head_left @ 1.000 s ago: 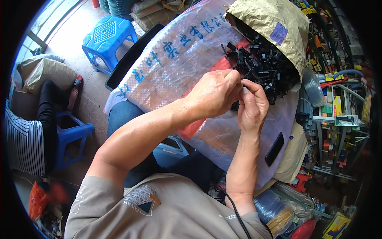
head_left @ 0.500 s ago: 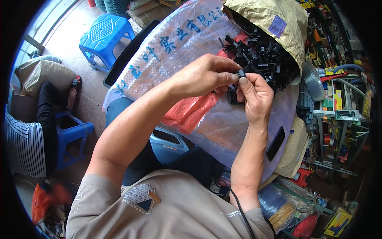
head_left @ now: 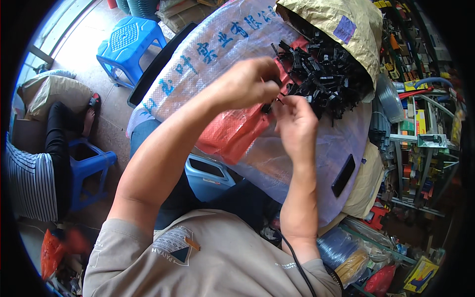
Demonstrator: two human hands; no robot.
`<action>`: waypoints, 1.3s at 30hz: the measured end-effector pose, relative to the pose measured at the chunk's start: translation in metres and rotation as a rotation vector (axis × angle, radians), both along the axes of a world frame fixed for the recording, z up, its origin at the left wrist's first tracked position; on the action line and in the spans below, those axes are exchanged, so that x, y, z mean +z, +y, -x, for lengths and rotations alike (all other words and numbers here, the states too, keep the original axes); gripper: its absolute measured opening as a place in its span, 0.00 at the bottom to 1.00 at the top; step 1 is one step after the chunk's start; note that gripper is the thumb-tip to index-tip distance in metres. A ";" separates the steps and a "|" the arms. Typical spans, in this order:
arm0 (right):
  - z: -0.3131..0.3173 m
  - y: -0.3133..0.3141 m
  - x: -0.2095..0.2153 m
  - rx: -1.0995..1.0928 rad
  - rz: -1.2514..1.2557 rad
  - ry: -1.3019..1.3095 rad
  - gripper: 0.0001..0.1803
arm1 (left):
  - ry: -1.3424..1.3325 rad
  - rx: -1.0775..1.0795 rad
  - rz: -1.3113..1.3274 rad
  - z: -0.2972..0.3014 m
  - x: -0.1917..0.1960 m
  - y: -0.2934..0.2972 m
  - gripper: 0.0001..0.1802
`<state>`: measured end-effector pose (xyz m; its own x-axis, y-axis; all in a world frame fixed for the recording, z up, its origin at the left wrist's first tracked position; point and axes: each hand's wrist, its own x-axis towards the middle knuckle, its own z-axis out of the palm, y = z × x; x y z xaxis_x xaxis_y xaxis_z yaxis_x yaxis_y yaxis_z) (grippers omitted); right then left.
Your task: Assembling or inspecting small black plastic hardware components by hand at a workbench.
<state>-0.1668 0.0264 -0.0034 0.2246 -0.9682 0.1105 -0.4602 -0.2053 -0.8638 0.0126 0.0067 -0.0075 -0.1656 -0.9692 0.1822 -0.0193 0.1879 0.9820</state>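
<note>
The right hand (head_left: 296, 119) and the left hand (head_left: 246, 85) are meeting above a translucent woven plastic sack (head_left: 217, 59) lying across the lap, both pinching a small black plastic part (head_left: 268, 106) between their fingertips. Just beyond, a heap of black plastic clips (head_left: 321, 79) is spilling from the sack's mouth. Farther off, a blue plastic stool (head_left: 129, 42) is standing on the floor.

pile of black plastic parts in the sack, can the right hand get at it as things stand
Probably yes: the right hand sits right beside the pile of black plastic parts, the sack is open, and nothing lies between them.
</note>
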 end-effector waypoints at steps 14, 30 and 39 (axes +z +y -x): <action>0.019 0.008 -0.006 0.017 0.052 -0.278 0.15 | -0.050 0.083 -0.184 -0.010 0.009 -0.004 0.15; 0.030 -0.011 -0.004 0.084 0.173 -0.533 0.11 | -0.074 -0.114 0.178 0.020 0.010 0.013 0.22; 0.023 -0.009 -0.002 0.095 0.026 -0.584 0.09 | -0.182 0.129 0.499 0.040 -0.007 0.014 0.06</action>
